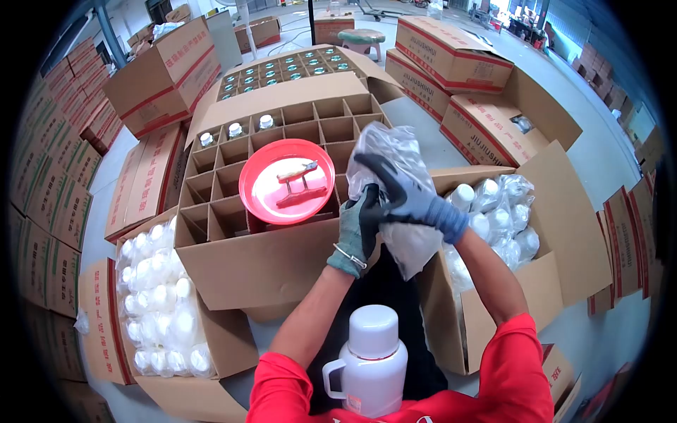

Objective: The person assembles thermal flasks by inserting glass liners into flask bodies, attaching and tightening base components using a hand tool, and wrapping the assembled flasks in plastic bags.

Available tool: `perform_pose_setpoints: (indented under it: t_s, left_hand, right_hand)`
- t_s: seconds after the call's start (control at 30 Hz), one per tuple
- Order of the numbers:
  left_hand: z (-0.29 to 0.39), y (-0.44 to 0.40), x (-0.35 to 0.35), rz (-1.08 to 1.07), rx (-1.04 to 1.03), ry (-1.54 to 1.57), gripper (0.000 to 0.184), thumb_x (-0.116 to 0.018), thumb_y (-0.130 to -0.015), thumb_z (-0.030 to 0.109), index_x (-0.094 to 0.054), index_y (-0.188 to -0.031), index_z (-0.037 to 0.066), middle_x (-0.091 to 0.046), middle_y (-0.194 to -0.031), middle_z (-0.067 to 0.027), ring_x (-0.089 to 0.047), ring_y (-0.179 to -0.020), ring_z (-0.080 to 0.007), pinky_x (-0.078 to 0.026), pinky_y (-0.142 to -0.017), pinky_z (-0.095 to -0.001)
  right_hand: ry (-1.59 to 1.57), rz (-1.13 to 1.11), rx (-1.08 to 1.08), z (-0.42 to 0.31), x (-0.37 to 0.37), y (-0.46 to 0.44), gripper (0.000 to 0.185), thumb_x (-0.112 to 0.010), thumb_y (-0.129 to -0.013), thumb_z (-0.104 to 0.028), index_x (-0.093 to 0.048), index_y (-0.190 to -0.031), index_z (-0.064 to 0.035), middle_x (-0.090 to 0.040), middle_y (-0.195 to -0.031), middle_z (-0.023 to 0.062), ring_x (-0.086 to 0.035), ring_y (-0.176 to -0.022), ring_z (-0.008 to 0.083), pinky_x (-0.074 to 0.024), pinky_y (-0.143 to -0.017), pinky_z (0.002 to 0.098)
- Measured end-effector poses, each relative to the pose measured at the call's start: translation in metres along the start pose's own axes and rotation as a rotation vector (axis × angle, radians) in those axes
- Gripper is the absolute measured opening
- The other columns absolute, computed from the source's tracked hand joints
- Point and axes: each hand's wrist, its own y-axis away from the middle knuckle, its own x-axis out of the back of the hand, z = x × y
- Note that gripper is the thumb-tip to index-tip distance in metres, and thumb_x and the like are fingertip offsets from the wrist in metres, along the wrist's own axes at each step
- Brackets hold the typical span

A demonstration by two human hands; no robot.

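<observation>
My left hand (360,224), in a grey-green glove with dark fingers, is closed at the lower left edge of a crumpled translucent plastic bag (400,243). Across the front of the same bag, my right hand (405,194), in a grey-blue glove, curls its fingers and grips it. I cannot make out whether anything is inside the bag. Left of my hands, a red plastic bowl (254,185) rests on the dividers of a cardboard box (257,264), holding a red-handled metal tool (300,185). A white jug with a handle and lid (374,363) stands upright close to my body.
Right of me, an open box (504,299) holds several white-topped items wrapped in plastic. Another box of wrapped white items (159,296) stands at left. Three white-capped bottles (235,132) sit in the divided box. Stacked cartons (53,190) line the left side; a stool (361,39) stands behind.
</observation>
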Motion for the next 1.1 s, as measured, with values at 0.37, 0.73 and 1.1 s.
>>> perform_pose_setpoints:
  t_s: [0.37,0.73,1.1]
  left_hand:
    - [0.020,0.127,0.147,0.015,-0.174,-0.198,0.036,-0.058,-0.094,0.035,-0.061,-0.116,0.006,-0.065,-0.110,-0.0091,-0.063,-0.100,-0.0218,-0.050,-0.093,-0.0385]
    - [0.074,0.200,0.194,-0.504,0.497,-0.529,0.059,-0.078,-0.076,0.039,-0.067,-0.115,-0.004,-0.071,-0.100,-0.0088,-0.065,-0.093,-0.0151,-0.050,-0.087,-0.0303]
    - [0.077,0.352,0.182,-0.598,1.094,-0.408,0.042,-0.070,-0.084,0.015,-0.062,-0.122,-0.002,-0.066,-0.116,-0.0134,-0.061,-0.108,-0.0208,-0.048,-0.094,-0.0333]
  right_hand:
    - [0.014,-0.124,-0.447,-0.015,-0.070,0.142,0.043,-0.070,-0.073,-0.013,-0.058,-0.114,-0.0113,-0.059,-0.112,0.0132,-0.058,-0.102,0.0357,-0.0461,-0.090,0.0459]
    - [-0.109,0.018,-0.173,-0.112,-0.025,0.203,0.035,-0.070,-0.064,-0.007,-0.060,-0.098,-0.0062,-0.057,-0.117,0.0181,-0.053,-0.111,0.0397,-0.0415,-0.099,0.0572]
    - [-0.445,-0.675,0.158,-0.208,0.015,0.303,0.034,-0.069,-0.077,-0.027,-0.065,-0.107,-0.0118,-0.058,-0.113,0.0153,-0.057,-0.105,0.0324,-0.0472,-0.095,0.0485]
